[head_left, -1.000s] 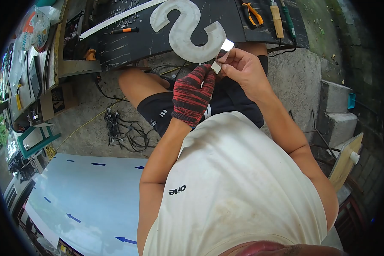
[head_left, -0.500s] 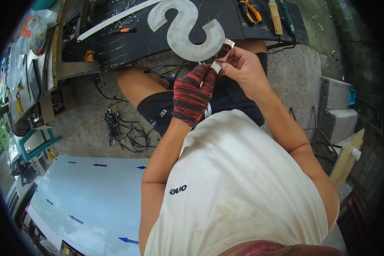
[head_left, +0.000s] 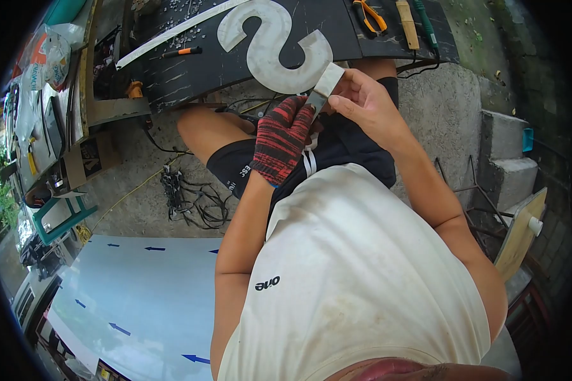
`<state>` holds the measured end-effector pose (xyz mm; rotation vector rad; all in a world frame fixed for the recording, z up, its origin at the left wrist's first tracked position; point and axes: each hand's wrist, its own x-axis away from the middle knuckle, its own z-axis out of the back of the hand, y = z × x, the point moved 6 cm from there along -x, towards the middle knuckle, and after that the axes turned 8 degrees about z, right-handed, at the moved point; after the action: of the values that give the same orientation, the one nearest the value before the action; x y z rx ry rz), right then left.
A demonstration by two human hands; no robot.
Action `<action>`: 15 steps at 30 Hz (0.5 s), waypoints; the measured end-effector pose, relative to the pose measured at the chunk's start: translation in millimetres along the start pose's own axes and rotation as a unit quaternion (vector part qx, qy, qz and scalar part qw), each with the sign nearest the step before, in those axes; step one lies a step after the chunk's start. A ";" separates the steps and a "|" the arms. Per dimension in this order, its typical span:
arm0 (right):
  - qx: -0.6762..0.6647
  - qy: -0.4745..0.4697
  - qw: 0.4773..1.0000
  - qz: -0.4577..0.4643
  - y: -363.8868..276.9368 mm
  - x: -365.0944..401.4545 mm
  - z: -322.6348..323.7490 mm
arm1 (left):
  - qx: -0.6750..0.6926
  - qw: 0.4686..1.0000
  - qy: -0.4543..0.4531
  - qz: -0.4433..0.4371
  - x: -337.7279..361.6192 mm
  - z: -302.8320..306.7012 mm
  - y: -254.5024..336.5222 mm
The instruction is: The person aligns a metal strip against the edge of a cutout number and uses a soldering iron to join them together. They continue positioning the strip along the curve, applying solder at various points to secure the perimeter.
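Black and red in its glove [head_left: 277, 152], the left hand [head_left: 281, 133] has its fingers closed on the lower end of a metal strip [head_left: 328, 81] near a grey S-shaped piece [head_left: 265, 51] on the dark bench [head_left: 337, 32], while the bare right hand [head_left: 370, 108] curls half open at the strip's upper end, its grip unclear.

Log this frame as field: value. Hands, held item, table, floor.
left hand: gloved, red and black; grips near end of metal strip
right hand: bare, at strip's right edge; firmness of grip unclear
strip: short, tilted, just below S-shaped piece; contact between them unclear
S-shaped piece: on black table, near curve past the edge
table, right side: orange-handled tool, wooden-handled tool, green-handled tool
floor: tangled black cables
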<state>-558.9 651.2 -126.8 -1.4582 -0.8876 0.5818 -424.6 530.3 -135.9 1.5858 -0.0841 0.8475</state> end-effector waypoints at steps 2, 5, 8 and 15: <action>0.158 0.028 0.985 0.068 -19.2 3.9 9.4 | 0.036 0.999 -0.023 0.034 -2.6 4.4 -3.6; 0.326 0.058 0.930 0.163 -49.6 6.9 15.9 | 0.085 0.992 -0.069 0.062 -6.4 8.5 -6.7; 0.511 0.057 0.786 0.344 -69.4 10.0 8.2 | 0.092 0.988 -0.091 0.085 -6.8 10.0 -2.9; 0.528 0.012 0.716 0.457 -76.3 9.1 -7.6 | 0.104 0.978 -0.160 0.086 -3.0 7.3 2.2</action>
<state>-561.0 648.8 -49.7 -0.6912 0.3477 1.4902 -424.5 522.2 -135.5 1.9244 -0.3788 0.7444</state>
